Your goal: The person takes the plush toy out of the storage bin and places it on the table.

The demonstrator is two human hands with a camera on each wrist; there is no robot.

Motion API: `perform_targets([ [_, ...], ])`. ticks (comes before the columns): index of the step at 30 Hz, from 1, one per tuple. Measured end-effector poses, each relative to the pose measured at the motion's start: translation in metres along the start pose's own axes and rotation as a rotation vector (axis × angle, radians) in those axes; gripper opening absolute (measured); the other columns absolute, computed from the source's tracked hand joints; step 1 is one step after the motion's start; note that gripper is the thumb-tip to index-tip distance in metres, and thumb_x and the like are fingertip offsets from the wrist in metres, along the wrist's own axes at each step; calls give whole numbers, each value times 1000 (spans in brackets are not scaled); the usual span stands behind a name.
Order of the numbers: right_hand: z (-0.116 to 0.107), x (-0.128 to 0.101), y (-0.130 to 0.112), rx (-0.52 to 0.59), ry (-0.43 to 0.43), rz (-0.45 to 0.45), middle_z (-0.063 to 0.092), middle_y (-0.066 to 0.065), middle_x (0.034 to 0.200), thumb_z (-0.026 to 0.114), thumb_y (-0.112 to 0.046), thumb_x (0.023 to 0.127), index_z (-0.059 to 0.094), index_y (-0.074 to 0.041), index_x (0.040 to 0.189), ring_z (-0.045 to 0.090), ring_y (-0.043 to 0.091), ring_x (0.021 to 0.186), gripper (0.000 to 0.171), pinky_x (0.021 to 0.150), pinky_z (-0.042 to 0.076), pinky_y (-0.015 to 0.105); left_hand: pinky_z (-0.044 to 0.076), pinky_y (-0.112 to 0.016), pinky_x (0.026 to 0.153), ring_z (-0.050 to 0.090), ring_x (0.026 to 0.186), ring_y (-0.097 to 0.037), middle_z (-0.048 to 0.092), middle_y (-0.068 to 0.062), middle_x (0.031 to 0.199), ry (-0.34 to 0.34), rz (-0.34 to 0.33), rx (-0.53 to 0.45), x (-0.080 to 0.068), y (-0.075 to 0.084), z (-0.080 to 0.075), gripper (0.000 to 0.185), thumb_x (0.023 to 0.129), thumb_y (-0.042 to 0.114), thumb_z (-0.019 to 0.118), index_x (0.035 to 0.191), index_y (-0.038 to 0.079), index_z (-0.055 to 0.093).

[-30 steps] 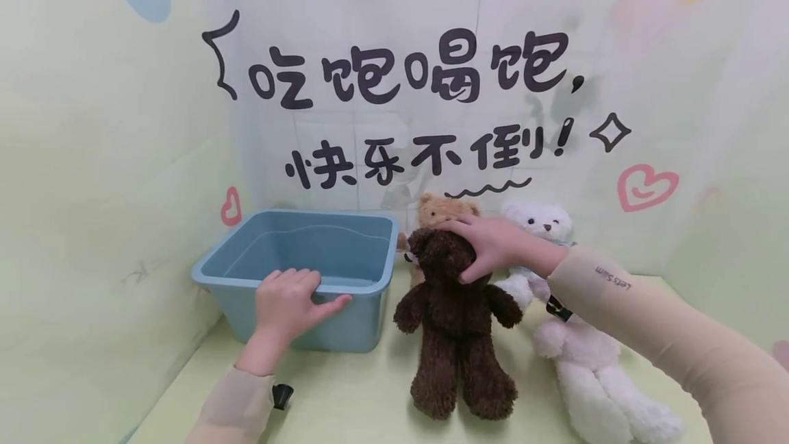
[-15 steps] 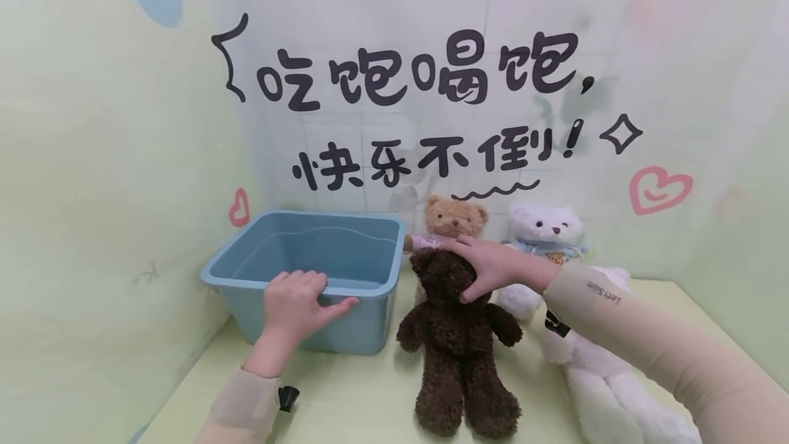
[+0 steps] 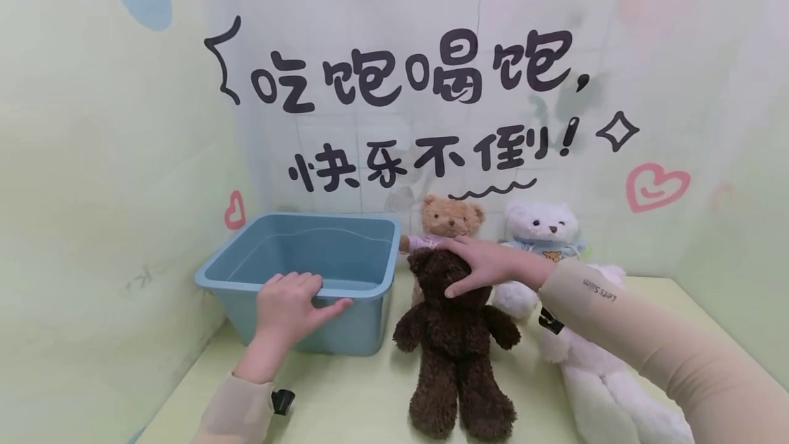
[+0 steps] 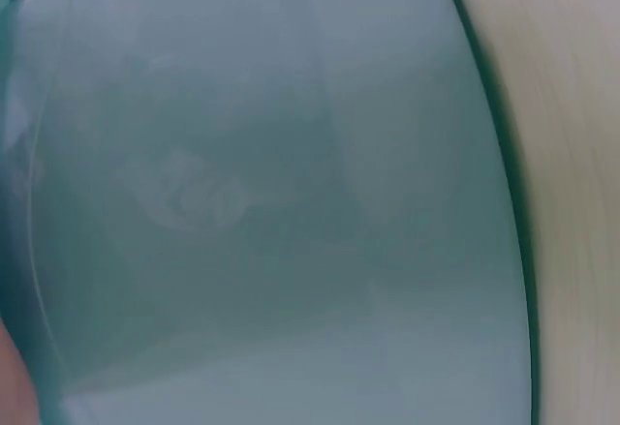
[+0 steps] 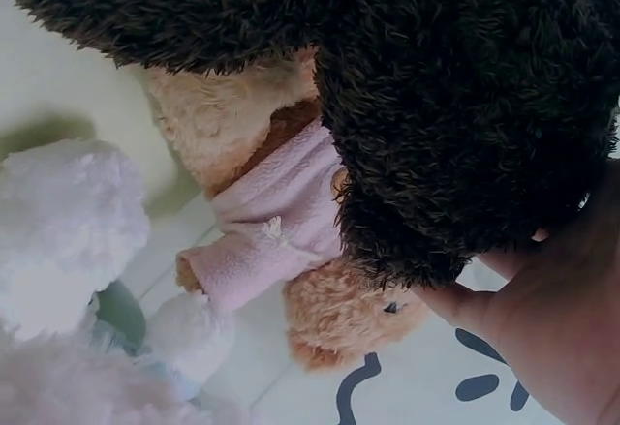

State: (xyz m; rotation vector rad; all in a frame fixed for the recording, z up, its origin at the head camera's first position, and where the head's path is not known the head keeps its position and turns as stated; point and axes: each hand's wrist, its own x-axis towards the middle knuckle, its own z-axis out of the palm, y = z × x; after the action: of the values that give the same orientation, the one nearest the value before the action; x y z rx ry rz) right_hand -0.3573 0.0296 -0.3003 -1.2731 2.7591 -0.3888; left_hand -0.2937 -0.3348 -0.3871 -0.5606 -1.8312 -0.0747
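My left hand (image 3: 288,310) grips the front rim of a blue plastic tub (image 3: 351,334), its fingers hooked inside and the thumb along the outer side. In the head view, a dark brown teddy bear (image 3: 456,338) is held up to the right of the tub, legs hanging towards the table. Its head is in my right hand (image 3: 490,266), the thumb across the front and other fingers over the top. The right wrist view shows that hand (image 5: 552,299) against the shaggy fur. Only the tub's wall (image 4: 271,183) fills most of the left wrist view.
A tan teddy bear (image 3: 452,216) in a pink top sits behind the brown one. Right of it sits a white teddy bear (image 3: 541,225) in a blue top. Another white plush bear (image 3: 607,382) lies partly under my right forearm. A printed wall closes off the back.
The brown teddy bear and my right hand have come lower and slightly nearer, uncovering the tan bear's face. My left hand stays on the tub's rim.
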Motion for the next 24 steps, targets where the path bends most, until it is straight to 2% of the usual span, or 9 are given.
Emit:
perform_targets([
  [4,5,8,2,48,7,-63,32,17,152,78,-51,75,28,-9,151,34,32,137,100,107,30,50,18,-26,46,22,44,-10,21,11,54,-68,-18,-11,-2,0,-6,64,79,78,48,57,20,32],
  [9,6,14,2,69,10,-118,33,14,152,82,-42,72,29,-8,150,35,31,136,100,107,30,50,19,-26,46,24,44,-10,25,9,53,-87,-19,-2,-4,1,-8,65,79,78,50,57,19,33],
  [18,3,13,3,36,-21,-113,30,16,154,76,-53,77,27,-8,152,32,33,138,100,109,27,50,19,-25,46,23,43,-10,24,9,53,-73,-21,13,-6,2,-8,66,80,79,45,56,19,32],
  [24,-3,10,3,26,-29,-63,30,19,153,67,-55,85,31,-8,151,32,36,138,89,109,26,51,21,-26,47,25,44,-10,24,9,53,-81,-23,1,-3,2,-9,63,78,76,53,57,19,34],
])
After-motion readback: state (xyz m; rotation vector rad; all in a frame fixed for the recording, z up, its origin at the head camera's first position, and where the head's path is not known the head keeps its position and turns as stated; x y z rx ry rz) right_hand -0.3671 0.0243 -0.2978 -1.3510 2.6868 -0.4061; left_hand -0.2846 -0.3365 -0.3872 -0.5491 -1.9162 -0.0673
